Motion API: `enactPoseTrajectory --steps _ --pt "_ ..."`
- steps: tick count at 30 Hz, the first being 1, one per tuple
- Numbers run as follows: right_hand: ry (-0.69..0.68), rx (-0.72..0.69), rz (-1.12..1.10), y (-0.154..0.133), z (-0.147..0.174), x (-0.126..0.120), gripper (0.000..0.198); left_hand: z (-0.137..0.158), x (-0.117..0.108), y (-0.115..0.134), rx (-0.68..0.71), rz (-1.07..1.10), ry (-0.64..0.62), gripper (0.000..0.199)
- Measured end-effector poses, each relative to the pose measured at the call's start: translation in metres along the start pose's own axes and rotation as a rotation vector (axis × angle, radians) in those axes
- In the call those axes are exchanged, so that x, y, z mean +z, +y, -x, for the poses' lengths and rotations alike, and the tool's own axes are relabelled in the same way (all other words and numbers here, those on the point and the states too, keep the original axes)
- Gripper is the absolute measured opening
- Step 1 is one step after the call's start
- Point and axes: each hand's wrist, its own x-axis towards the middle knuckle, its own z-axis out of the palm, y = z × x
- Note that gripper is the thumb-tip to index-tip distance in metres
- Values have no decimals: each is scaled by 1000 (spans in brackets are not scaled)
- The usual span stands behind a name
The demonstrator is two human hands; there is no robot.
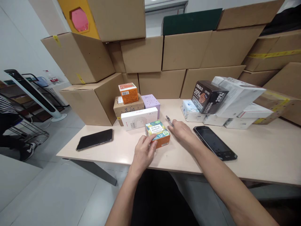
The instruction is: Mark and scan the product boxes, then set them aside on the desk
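Two bare hands are at work over the tabletop [131, 149] as I follow from my end through the head camera. Midway along the front edge and a little in from it, I have the small printed box [157, 128] lying flat, its orange side facing that edge. The left hand [143, 152] curls loosely about the box's near left corner, index finger on top and thumb against the front side; how firmly it grips, I cannot tell. The right hand [181, 131], just beside the box on its right, is mostly closed, thumb and fingers pinching a pen [169, 120] that points toward the back edge. Whether the pen is clear of the surface, I cannot make out.

As for progress, I judge the getting-hold part done: box steadied, pen between the fingers. What I count as undone is anything between the two, since they are apart, and the box looks unopened.

Farther toward the back edge, a white power bank box [140, 120] stands just behind the small box, with a lilac box [152, 102] behind that. One phone [95, 140] lies near the left edge; a dark handheld device [214, 142] lies by the right forearm, near the front edge.
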Motion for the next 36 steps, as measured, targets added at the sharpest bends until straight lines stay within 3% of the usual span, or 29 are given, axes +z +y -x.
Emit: enactPoseTrajectory --steps 5,9,12,15,18,21,31,36 --pt "-27 26 113 -10 3 2 31 -1 -1 1 -13 12 -4 29" --pt "29 0 154 -10 25 -16 38 0 -1 1 -11 24 3 29" --pt "216 20 263 11 61 -29 54 0 0 0 -15 11 1 28" --pt "335 212 372 47 97 -31 78 0 0 0 -10 -6 -1 28" --pt "250 378 341 78 115 -23 88 0 1 0 -1 -9 15 28" --pt "195 396 299 89 117 -15 86 0 1 0 17 1 48 28" --pt "361 448 152 101 125 0 78 -1 0 1 15 9 46 29" --pt "531 324 -2 93 128 4 82 -1 1 2 5 3 27 31"
